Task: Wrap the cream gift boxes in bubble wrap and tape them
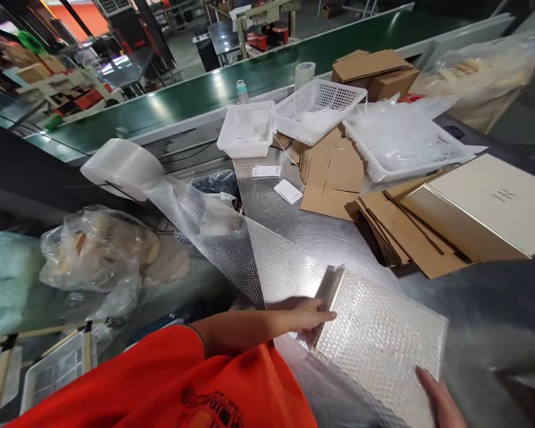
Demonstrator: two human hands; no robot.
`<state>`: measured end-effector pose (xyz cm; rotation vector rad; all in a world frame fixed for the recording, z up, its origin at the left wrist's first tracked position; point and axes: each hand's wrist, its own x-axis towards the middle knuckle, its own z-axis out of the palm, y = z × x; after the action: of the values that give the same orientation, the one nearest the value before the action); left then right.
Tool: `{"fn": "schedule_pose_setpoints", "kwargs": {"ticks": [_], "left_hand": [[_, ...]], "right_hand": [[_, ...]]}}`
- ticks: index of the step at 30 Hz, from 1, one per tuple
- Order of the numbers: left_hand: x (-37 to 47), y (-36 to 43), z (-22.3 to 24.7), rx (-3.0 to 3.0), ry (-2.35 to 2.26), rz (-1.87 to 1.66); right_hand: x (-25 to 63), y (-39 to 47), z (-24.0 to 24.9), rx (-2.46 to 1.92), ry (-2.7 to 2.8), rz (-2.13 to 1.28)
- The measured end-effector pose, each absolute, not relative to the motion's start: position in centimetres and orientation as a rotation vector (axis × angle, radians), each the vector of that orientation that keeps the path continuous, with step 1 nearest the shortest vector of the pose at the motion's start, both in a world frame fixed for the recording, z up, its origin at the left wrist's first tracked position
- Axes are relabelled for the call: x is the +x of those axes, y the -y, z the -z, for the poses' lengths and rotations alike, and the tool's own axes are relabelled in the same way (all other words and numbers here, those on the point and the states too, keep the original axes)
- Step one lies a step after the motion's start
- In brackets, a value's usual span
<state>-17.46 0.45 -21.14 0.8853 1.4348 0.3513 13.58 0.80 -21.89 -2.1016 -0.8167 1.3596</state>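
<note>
A flat box covered in bubble wrap (383,339) lies on the metal table in front of me. My left hand (314,313) grips its left edge, fingers curled and pointing at the box's side. At the lower right edge, my right hand (439,397) holds the box; only part of this hand is in view. A long strip of bubble wrap (276,261) runs from under the box, past the table edge, up to a large bubble wrap roll (121,167) at the left. Loose wrap also hangs at the near side of the box.
Behind lie flattened cardboard (332,172), two white labels (288,191), white plastic baskets (247,128) and a tray heaped with clear plastic bags (396,134). A cream box (494,202) rests on cardboard at right. Beyond runs a green conveyor (196,95); a stuffed plastic bag (98,246) stands left.
</note>
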Motion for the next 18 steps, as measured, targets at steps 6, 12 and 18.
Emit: {"fn": "schedule_pose_setpoints", "kwargs": {"ticks": [6,12,18], "left_hand": [[-16.5,0.5,22.2,0.902,-1.49,-0.441],[-19.5,-0.3,22.7,1.247,-1.529,-0.454],[-21.7,-1.8,23.3,1.787,-1.52,-0.111]], "right_hand": [[12.9,-1.7,19.7,-2.025,0.771,-1.544],[13.2,-2.4,20.6,-2.015,0.611,-1.586],[14.5,-2.8,20.8,-2.098,0.71,-1.529]]}}
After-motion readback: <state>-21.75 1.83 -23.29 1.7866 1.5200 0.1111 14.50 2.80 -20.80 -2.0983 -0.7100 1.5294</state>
